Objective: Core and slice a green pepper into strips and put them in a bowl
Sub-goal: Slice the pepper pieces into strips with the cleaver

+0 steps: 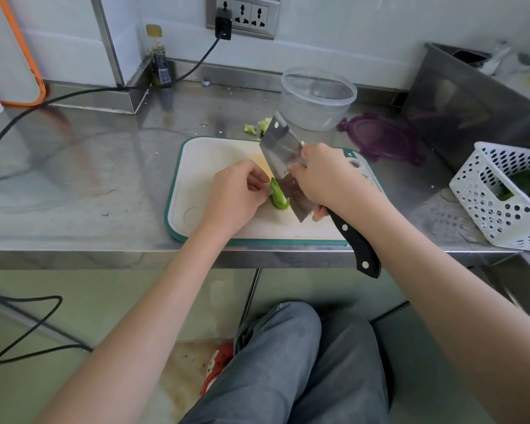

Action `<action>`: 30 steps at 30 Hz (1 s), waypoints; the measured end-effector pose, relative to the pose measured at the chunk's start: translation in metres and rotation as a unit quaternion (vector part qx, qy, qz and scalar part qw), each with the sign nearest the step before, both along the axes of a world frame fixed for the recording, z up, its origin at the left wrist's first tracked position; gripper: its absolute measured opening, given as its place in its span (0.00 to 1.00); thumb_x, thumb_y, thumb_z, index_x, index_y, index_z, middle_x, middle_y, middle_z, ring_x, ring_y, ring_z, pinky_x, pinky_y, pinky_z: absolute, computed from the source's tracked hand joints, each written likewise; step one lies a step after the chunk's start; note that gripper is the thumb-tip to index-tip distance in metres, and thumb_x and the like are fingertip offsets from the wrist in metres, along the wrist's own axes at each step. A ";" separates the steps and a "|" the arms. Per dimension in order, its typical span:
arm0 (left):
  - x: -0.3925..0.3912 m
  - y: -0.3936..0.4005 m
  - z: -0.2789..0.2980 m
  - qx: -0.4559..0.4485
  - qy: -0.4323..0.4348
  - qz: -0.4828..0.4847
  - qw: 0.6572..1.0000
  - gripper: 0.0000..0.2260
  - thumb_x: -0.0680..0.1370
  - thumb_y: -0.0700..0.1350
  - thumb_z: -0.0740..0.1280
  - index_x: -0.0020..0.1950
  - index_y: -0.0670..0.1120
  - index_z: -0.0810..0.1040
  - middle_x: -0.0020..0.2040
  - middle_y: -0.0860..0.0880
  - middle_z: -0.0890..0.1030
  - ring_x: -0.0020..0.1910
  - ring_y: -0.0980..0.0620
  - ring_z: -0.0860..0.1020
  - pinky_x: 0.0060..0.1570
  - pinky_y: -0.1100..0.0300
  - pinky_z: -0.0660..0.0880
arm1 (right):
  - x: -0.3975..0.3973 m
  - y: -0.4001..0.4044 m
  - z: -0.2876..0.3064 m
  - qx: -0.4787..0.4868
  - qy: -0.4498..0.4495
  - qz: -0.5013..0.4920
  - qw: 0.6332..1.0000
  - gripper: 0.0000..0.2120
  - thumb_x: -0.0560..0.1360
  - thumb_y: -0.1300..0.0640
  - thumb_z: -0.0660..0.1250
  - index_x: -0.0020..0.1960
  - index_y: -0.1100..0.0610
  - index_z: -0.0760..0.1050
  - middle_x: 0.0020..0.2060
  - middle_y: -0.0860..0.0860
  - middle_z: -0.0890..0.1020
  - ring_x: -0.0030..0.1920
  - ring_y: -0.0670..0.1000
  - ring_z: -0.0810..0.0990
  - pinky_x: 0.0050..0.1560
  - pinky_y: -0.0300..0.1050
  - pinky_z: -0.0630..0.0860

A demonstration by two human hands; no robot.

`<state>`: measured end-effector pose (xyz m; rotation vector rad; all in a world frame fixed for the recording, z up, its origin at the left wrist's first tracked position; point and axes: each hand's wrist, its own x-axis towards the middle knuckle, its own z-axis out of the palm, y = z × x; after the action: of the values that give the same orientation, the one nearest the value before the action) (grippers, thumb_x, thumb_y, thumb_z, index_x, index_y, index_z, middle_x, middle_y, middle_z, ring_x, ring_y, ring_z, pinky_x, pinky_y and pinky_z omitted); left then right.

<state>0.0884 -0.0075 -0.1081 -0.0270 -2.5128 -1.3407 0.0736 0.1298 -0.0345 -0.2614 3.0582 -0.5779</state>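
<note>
The green pepper (277, 198) lies near the middle of the cutting board (214, 166), pinned by the left hand (237, 194) with fingers curled on it, likely to steady it; the right hand (325, 179) grips the cleaver (283, 166) against it; beyond the board waits the empty bowl (318, 97) on the table (74, 179)

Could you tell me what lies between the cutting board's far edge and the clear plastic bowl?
In the head view, pale green pepper scraps lie on the steel counter there, partly hidden by the cleaver.
</note>
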 end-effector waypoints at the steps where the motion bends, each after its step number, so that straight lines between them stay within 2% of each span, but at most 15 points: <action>1: 0.000 0.000 0.000 0.001 -0.001 -0.001 1.000 0.04 0.72 0.41 0.72 0.42 0.48 0.78 0.37 0.53 0.80 0.35 0.59 0.76 0.38 0.70 0.72 | 0.000 0.000 0.000 0.006 0.003 -0.001 1.000 0.07 0.79 0.55 0.58 0.46 0.58 0.67 0.30 0.50 0.71 0.25 0.49 0.71 0.16 0.26 0.65; 4: 0.000 0.001 0.001 -0.006 -0.002 -0.003 1.000 0.05 0.71 0.40 0.72 0.41 0.48 0.78 0.37 0.52 0.80 0.37 0.55 0.78 0.42 0.63 0.75 | 0.000 -0.002 0.000 0.009 0.000 -0.003 1.000 0.07 0.79 0.56 0.58 0.45 0.58 0.68 0.30 0.50 0.71 0.21 0.49 0.72 0.11 0.29 0.62; 8: 0.000 0.002 0.002 -0.012 -0.001 -0.007 1.000 0.06 0.70 0.39 0.73 0.40 0.49 0.78 0.35 0.54 0.80 0.37 0.54 0.78 0.44 0.58 0.76 | 0.002 0.000 0.003 -0.006 -0.008 -0.012 1.000 0.08 0.79 0.55 0.57 0.44 0.59 0.68 0.29 0.51 0.72 0.17 0.48 0.73 0.12 0.30 0.64; 11: 0.000 0.002 0.001 -0.011 -0.002 -0.009 1.000 0.06 0.70 0.39 0.73 0.40 0.49 0.78 0.35 0.56 0.79 0.35 0.57 0.77 0.44 0.58 0.76 | 0.003 0.000 0.005 -0.012 -0.016 -0.018 1.000 0.09 0.79 0.55 0.57 0.44 0.59 0.67 0.28 0.51 0.72 0.14 0.43 0.71 0.12 0.30 0.63; 16: 0.001 0.001 0.001 -0.016 -0.012 -0.023 1.000 0.07 0.68 0.41 0.74 0.40 0.49 0.78 0.34 0.56 0.79 0.34 0.60 0.76 0.40 0.62 0.73 | 0.003 0.001 0.011 -0.047 -0.030 -0.027 0.998 0.10 0.80 0.55 0.57 0.43 0.60 0.69 0.28 0.53 0.75 0.15 0.45 0.73 0.14 0.31 0.65; 19: 0.001 0.001 0.000 -0.020 -0.014 -0.030 0.999 0.06 0.69 0.42 0.74 0.39 0.50 0.78 0.34 0.56 0.79 0.35 0.59 0.76 0.40 0.62 0.73 | 0.004 0.003 0.014 -0.048 -0.036 -0.029 0.998 0.10 0.80 0.55 0.57 0.44 0.59 0.69 0.28 0.52 0.75 0.15 0.44 0.72 0.15 0.31 0.65; 27: 0.003 0.003 0.003 -0.060 -0.020 -0.056 0.996 0.03 0.69 0.48 0.71 0.40 0.54 0.78 0.36 0.57 0.78 0.37 0.61 0.73 0.54 0.51 0.72 | 0.006 0.011 0.014 -0.060 -0.044 -0.048 0.996 0.10 0.80 0.56 0.58 0.41 0.60 0.68 0.27 0.53 0.75 0.14 0.45 0.73 0.14 0.32 0.66; 30: 0.004 0.004 0.003 -0.067 -0.020 -0.062 0.996 0.05 0.69 0.50 0.72 0.40 0.55 0.77 0.37 0.58 0.78 0.39 0.59 0.74 0.55 0.48 0.71 | 0.009 0.011 0.011 -0.061 -0.056 -0.047 0.995 0.10 0.80 0.56 0.58 0.41 0.59 0.68 0.28 0.53 0.76 0.15 0.44 0.73 0.15 0.31 0.66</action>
<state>0.0924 -0.0037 -0.1047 -0.1897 -2.6715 -1.2257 0.0824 0.1411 -0.0232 -0.0821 2.9431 -0.7596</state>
